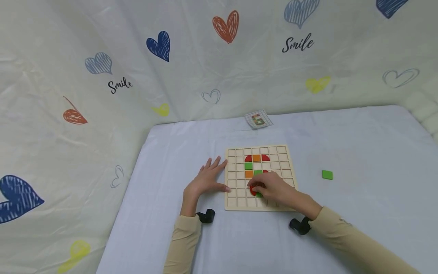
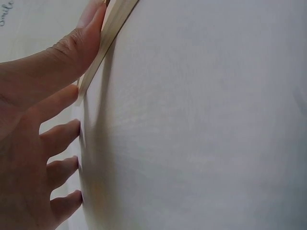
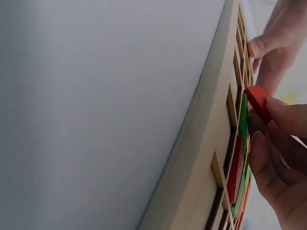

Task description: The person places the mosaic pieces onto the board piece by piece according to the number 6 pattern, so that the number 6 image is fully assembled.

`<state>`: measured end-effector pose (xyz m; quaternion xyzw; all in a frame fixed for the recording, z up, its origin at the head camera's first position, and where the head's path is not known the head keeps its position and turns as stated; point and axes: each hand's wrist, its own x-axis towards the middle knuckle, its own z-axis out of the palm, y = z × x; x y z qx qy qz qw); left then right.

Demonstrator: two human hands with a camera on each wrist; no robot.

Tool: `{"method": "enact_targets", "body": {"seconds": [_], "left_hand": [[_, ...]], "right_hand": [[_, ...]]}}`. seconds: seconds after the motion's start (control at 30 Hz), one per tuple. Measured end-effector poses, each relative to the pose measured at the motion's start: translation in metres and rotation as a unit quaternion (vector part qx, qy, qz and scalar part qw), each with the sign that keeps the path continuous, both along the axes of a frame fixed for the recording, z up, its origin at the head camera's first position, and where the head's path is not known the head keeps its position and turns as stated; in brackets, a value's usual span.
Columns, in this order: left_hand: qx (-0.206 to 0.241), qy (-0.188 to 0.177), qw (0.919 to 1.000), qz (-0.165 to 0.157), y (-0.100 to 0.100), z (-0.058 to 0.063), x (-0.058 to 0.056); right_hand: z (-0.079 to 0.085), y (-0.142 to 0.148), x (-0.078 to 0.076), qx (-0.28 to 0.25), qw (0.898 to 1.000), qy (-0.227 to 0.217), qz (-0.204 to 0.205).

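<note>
A square wooden grid board [image 1: 236, 203] lies on the cloth. My right hand [image 1: 273, 187] is over its lower middle, pinching a red rounded-corner tile [image 3: 259, 103] between thumb and fingers. In the right wrist view that tile is tilted above the grid, right by a green tile [image 3: 243, 122] set in the board. My left hand [image 1: 206, 180] is spread at the board's left side, its thumb [image 2: 86, 38] on the edge. Higher up sit an orange tile [image 1: 256, 158] between two red rounded tiles, then a green tile [image 1: 248, 166] and another orange tile [image 1: 249, 174]. My right hand hides some cells.
One loose green square tile [image 1: 327, 174] lies on the cloth right of the board. Behind the board is a small pattern card [image 1: 258, 119] with a coloured figure on a grid. A curtain [image 1: 191, 72] printed with hearts hangs along the back and left.
</note>
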<state>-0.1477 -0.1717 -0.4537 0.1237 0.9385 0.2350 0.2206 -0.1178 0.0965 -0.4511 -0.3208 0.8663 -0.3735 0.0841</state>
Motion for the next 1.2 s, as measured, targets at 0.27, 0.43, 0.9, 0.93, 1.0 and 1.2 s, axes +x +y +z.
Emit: {"method": "enact_targets", "body": {"seconds": [0.27,0.43,0.9,0.93,1.0,1.2], "left_hand": [[-0.009,0.000,1.0000,-0.002,0.000,0.000,0.000],[-0.007,0.000,1.0000,0.000,0.000,0.000,0.000],[-0.009,0.004,0.9999,0.000,-0.001,-0.001,-0.001],[-0.010,0.005,0.9999,0.000,0.000,-0.001,-0.001],[-0.009,0.004,1.0000,0.001,0.000,-0.001,0.000],[-0.014,-0.002,0.9999,0.002,0.000,0.000,0.000]], "right_hand": [[-0.003,-0.008,-0.004,0.039,0.999,0.014,0.023],[-0.005,-0.009,-0.004,0.053,0.998,0.011,0.018],[-0.002,-0.008,0.002,0.063,0.998,-0.010,-0.002],[-0.002,-0.008,0.002,0.060,0.998,-0.006,-0.001],[-0.002,-0.005,0.002,0.048,0.999,0.004,0.003],[-0.006,0.010,-0.001,0.013,0.999,0.034,-0.003]]}}
